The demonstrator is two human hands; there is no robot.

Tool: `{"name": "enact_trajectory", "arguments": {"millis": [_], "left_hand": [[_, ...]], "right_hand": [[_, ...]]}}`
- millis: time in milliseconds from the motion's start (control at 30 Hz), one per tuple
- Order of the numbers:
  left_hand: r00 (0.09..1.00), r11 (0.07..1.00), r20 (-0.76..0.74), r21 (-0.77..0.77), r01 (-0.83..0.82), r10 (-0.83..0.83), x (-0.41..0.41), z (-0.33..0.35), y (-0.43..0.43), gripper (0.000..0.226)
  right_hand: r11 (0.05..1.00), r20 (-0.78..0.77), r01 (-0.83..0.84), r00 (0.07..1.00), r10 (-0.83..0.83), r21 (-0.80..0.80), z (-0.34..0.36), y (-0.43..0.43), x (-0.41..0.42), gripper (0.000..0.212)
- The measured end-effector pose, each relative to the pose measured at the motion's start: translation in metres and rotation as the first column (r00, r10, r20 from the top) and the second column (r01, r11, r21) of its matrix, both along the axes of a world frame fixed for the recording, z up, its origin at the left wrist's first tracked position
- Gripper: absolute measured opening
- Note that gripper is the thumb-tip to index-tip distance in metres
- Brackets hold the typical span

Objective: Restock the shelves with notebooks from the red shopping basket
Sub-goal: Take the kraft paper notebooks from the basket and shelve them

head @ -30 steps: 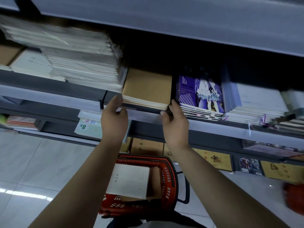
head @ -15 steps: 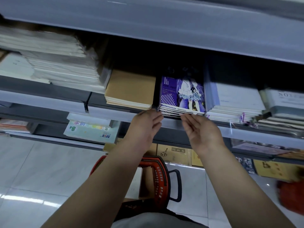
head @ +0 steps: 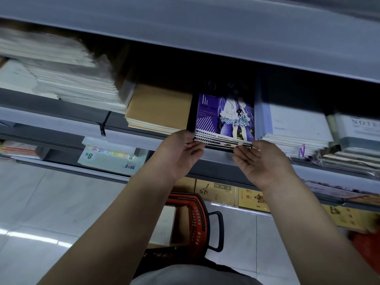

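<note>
Reaching up w/ both hands, left [head: 181, 153] & right [head: 261, 161] fingers straight, touching purple notebook stack [head: 225, 120] front edge.

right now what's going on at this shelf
A person is straightening a stack of purple illustrated notebooks on the middle shelf. The left hand and right hand touch the stack's front edge with straight fingers, one at each corner. Brown notebooks sit just left of it. The red shopping basket stands on the floor below, with notebooks inside.

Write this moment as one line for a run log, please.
step: squaring purple notebook stack on shelf | left hand: fingers at stack's front-left corner | right hand: fingertips at front-right edge | red basket: on floor below
</note>
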State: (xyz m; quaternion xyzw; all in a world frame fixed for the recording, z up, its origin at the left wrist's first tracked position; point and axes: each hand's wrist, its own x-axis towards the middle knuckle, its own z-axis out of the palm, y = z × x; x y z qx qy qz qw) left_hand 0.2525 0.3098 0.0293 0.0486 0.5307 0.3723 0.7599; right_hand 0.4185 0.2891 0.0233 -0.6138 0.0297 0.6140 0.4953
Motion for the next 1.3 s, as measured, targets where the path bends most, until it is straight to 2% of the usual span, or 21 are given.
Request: {"name": "enact_trajectory", "arguments": {"millis": [133,267,467,800,1033,1200,1300], "left_hand": [[0.999,1.0,-0.033,-0.003,0.01,-0.01,0.001,-0.001,0.009,0.018],[0.994,0.999,-0.093,0.007,0.051,-0.05,0.002,-0.005,0.013,0.027],[0.974,0.984,-0.144,0.019,0.178,-0.173,0.004,-0.002,0.014,0.012],[0.999,1.0,-0.052,0.014,0.003,-0.003,0.001,-0.011,0.016,0.011],[0.999,0.999,0.007,0.018,-0.035,0.035,0.002,-0.01,0.011,0.014],[0.999,0.999,-0.047,0.052,0.006,-0.003,0.002,-0.01,0.007,0.016],[0.994,0.995,-0.096,0.083,0.062,-0.054,0.003,-0.009,0.005,0.018]], "right_hand": [[0.998,0.018,-0.059,0.998,0.059,0.008,-0.003,-0.001,0.006,0.029],[0.997,0.038,-0.062,0.997,0.06,0.038,-0.005,-0.002,0.003,0.015],[0.999,-0.014,-0.054,0.998,0.054,0.009,0.001,0.006,-0.002,0.011],[0.999,-0.115,0.025,0.993,-0.022,0.027,0.002,0.013,-0.004,0.022],[0.993,-0.146,0.106,0.985,-0.097,0.058,0.003,0.011,-0.012,0.013],[1.0,-0.139,-0.012,0.99,0.011,-0.001,0.008,0.015,-0.014,0.013],[0.999,-0.185,-0.034,0.982,0.034,0.004,0.012,0.02,-0.016,0.017]]}}
